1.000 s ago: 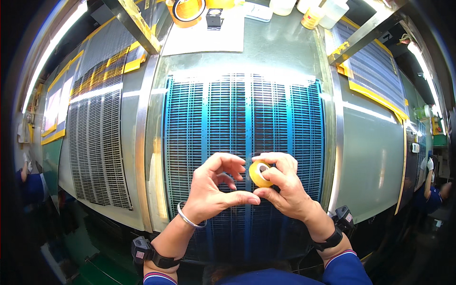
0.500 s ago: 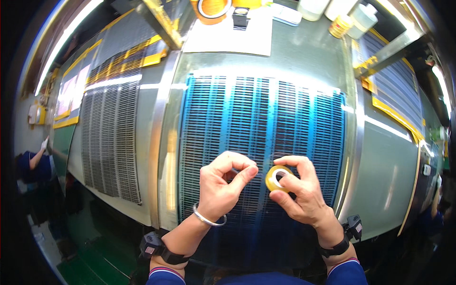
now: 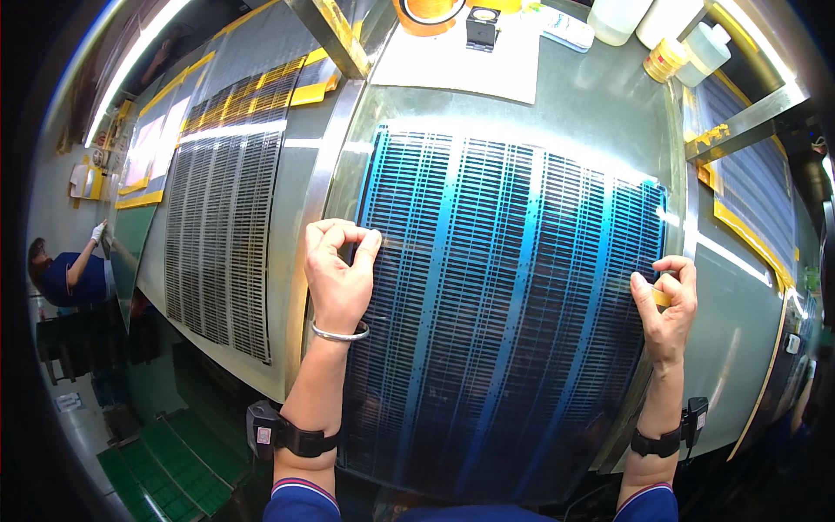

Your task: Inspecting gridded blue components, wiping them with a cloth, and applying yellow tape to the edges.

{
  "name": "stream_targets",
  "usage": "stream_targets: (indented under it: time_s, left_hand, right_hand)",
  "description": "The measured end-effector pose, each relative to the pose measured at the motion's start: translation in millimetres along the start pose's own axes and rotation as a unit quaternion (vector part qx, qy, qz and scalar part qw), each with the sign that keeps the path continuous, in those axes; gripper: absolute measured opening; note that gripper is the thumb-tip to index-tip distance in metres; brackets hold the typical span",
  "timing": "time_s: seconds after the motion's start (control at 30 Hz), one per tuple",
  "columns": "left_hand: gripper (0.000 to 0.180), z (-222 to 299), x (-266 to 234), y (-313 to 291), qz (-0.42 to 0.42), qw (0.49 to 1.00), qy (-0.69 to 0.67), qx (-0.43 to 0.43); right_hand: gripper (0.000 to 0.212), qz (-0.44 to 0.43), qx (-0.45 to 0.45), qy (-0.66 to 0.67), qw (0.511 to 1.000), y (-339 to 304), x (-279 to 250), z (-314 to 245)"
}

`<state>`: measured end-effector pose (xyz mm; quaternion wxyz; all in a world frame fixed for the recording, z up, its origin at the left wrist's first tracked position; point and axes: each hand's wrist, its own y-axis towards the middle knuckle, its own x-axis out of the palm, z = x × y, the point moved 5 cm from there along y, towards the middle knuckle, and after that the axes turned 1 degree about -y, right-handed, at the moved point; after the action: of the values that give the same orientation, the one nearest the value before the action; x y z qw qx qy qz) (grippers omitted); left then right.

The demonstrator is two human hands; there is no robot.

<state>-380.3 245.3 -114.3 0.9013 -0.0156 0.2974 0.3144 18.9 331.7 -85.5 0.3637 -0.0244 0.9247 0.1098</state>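
Observation:
A dark patterned sheet with blue bands (image 3: 526, 235) lies on the bench before me. My left hand (image 3: 339, 274) is over its left edge, thumb and forefinger pinched on the end of a clear tape, which shows only as a faint strip beside the fingertips. Out at the right edge, my right hand (image 3: 668, 309) curls round a small roll of yellowish clear tape (image 3: 663, 298), mostly covered by the fingers. The tape between the two hands can hardly be made out against the sheet.
Toward the back lie a white sheet (image 3: 461, 78), an orange roll (image 3: 428, 19) and a small black stand (image 3: 482, 30). Bottles (image 3: 703, 54) and a yellow jar (image 3: 665, 61) stand at back right. Metal posts (image 3: 329, 35) flank the bench. A co-worker (image 3: 74, 274) is at far left.
My hands have moved wide apart, the left toward the sheet's left edge, the right with the tape roll toward its right edge. The view has shifted slightly.

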Motion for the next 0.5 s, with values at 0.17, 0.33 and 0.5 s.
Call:
stream_targets:
  time_s: [0.17,0.33,0.5]
  left_hand:
    - [0.009,3.5,-2.4,0.9,-0.007,1.000,0.027,-0.004]
    - [0.010,4.8,0.3,-2.6,-0.001,0.999,0.043,0.019]
    - [0.011,7.6,2.5,-8.3,-0.003,0.990,0.117,0.076]
  right_hand:
    - [0.031,0.000,-0.023,-0.025,0.999,1.4,1.5,-6.4]
    - [0.024,0.011,-0.037,-0.035,0.999,-0.9,0.0,-4.2]
    - [0.024,0.015,-0.058,-0.041,0.997,-0.5,-1.3,-5.3]
